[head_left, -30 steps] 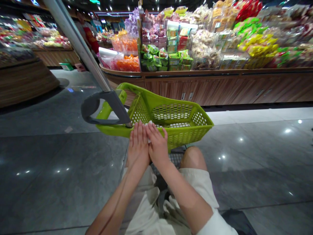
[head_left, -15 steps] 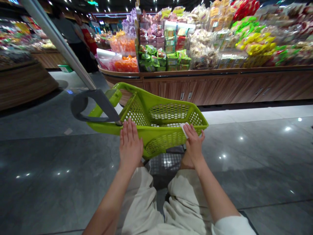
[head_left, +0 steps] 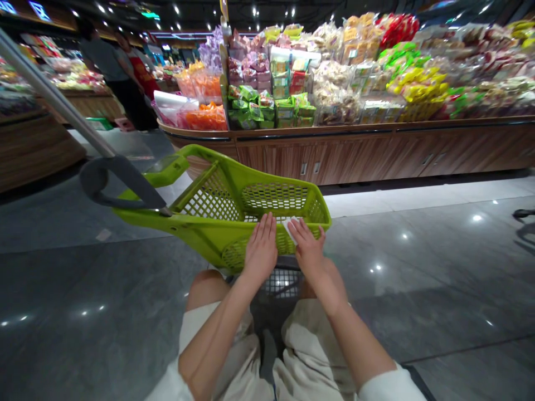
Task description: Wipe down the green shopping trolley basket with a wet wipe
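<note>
A lime-green plastic shopping basket cart stands in front of my knees, its long near rim running crosswise. My left hand lies on the near side with fingers stretched out, and nothing shows in it. Just to its right, my right hand presses a folded white tissue against the same rim; part of the tissue sticks out left of the fingers. Perforated panels form the basket walls, and no goods show inside. A dark grey loop handle is at the cart's left end.
A wooden display counter piled with packaged snacks runs behind the cart. From upper left a metal pole slants down to the grey handle. Two people stand at back left. Glossy grey tiles cover the floor.
My left hand has slid right along the rim, now close beside my right hand. The cart and counter sit further left in view. The right hand keeps the tissue on the rim.
</note>
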A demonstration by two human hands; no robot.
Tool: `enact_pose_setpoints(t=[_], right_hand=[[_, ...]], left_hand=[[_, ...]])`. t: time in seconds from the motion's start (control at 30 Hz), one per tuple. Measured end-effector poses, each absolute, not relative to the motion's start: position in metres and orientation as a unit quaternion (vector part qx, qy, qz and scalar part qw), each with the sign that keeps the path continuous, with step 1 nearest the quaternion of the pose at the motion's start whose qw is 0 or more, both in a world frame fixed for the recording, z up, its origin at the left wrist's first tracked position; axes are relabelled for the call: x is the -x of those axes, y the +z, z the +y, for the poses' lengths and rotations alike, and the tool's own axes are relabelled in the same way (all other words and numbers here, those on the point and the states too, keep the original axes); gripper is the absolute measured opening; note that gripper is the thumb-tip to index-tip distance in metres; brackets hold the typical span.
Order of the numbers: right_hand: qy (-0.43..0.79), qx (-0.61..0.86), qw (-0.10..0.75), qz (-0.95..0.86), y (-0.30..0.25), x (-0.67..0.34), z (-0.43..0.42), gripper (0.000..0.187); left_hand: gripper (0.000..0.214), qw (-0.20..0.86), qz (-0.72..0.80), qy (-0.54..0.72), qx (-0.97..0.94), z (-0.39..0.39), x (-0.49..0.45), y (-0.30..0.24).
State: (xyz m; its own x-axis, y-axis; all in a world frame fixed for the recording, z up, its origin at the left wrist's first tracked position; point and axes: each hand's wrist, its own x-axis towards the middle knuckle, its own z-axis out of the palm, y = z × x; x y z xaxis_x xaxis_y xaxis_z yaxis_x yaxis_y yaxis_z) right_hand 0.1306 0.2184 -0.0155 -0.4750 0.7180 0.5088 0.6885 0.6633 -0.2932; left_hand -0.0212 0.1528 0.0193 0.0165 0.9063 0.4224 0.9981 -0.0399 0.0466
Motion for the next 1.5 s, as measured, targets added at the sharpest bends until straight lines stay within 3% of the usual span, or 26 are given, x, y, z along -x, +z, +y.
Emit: enact_pose_setpoints(t=[0.3, 0.5, 0.63, 0.93, 1.27, 1.5], right_hand=[[0.008, 0.575, 0.347, -0.741, -0.034, -0.18, 0.244, 0.07], [0.058, 0.461, 0.348, -0.814, -0.013, -0.097, 0.209, 0.071], [0.067, 0.401, 0.32, -0.856, -0.01, -0.096, 0.205, 0.074], [0.052, 0.596, 0.361, -0.715, -0.035, -0.182, 0.241, 0.065], [0.079, 0.417, 0.32, -0.847, -0.008, -0.103, 0.22, 0.073], [0.074, 0.542, 0.365, -0.753, -0.035, -0.183, 0.248, 0.069]], left_hand=[[0.076, 0.139, -0.682, -0.193, 0.691, 0.153, 0.024, 0.003], [0.072, 0.144, -0.692, -0.2, 0.678, 0.154, 0.018, 0.0], [0.068, 0.148, -0.695, -0.191, 0.677, 0.153, 0.019, 0.0], [0.069, 0.142, -0.704, -0.187, 0.67, 0.154, 0.012, 0.001], [0.065, 0.157, -0.706, -0.177, 0.668, 0.155, 0.015, -0.002], [0.068, 0.159, -0.707, -0.175, 0.666, 0.156, 0.011, -0.004]])
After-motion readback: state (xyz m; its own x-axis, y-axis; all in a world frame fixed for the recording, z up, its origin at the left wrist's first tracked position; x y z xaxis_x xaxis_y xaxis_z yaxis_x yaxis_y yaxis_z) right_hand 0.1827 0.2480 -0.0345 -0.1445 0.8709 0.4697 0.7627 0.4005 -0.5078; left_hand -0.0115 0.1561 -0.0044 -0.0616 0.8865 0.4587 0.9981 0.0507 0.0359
